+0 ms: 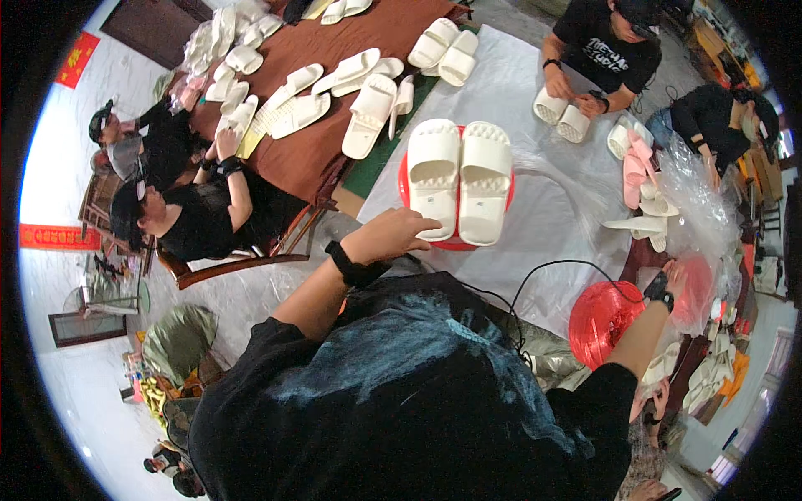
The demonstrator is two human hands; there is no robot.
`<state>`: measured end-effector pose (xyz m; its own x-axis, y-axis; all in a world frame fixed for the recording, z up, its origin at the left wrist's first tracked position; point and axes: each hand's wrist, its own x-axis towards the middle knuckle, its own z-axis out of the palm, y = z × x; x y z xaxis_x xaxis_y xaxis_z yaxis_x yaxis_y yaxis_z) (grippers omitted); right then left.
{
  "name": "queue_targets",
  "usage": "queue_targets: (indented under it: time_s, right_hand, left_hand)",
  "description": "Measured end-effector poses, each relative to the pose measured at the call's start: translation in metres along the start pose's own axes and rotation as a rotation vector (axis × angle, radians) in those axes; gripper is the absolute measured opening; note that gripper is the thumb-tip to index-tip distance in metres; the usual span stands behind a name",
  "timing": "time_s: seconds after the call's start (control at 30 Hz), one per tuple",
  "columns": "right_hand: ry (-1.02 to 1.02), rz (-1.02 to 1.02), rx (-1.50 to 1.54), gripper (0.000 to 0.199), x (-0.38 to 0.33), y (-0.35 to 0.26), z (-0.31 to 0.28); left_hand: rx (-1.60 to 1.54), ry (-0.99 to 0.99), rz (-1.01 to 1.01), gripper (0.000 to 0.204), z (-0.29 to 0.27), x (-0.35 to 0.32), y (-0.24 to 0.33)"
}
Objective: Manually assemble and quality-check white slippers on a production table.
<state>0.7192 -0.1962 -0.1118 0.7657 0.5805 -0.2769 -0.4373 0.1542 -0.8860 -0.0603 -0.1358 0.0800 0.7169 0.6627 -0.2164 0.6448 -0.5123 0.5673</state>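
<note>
A pair of white slippers point(459, 179) lies side by side on a round red stand point(404, 179), on a table covered with a white sheet point(535, 225). My left hand point(388, 235), with a black band at the wrist, curls its fingers on the near end of the left slipper. My right hand point(675, 280) reaches out to the right into a heap of clear plastic bags point(697, 209). Its fingers are hidden behind the plastic. A red ball of twine point(601, 321) sits just below that hand.
A black cable point(543, 271) loops over the sheet. More white slippers point(368, 113) cover a brown table behind, where other people sit at the left. A person in black point(601, 42) handles slippers at the far side. Pink slippers point(635, 171) lie near the bags.
</note>
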Motion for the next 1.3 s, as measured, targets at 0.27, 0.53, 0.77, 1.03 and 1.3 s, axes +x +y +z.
queue_targets:
  time_s: [0.27,0.53,0.77,1.03,1.3]
  right_hand:
    - [-0.081,0.184,0.018,0.035,-0.129,0.014,0.003]
    - [-0.402,0.313,-0.076,0.03,-0.227,-0.029,0.049]
    - [-0.181,0.003,-0.526,0.028,-0.334,-0.011,0.174]
    - [-0.554,-0.199,-1.209,0.03,-0.413,0.014,0.279]
    - [-0.547,-0.114,-1.378,0.035,-0.464,0.058,0.263]
  left_hand:
    - [-0.113,0.015,-0.089,0.043,-0.003,-0.058,-0.064]
    - [-0.148,0.108,-0.142,0.044,-0.012,-0.083,-0.137]
    - [-0.096,0.098,-0.075,0.041,-0.024,-0.074,-0.178]
    - [-0.059,0.048,-0.025,0.043,-0.025,-0.08,-0.229]
    - [-0.023,0.108,-0.103,0.044,0.021,-0.063,-0.303]
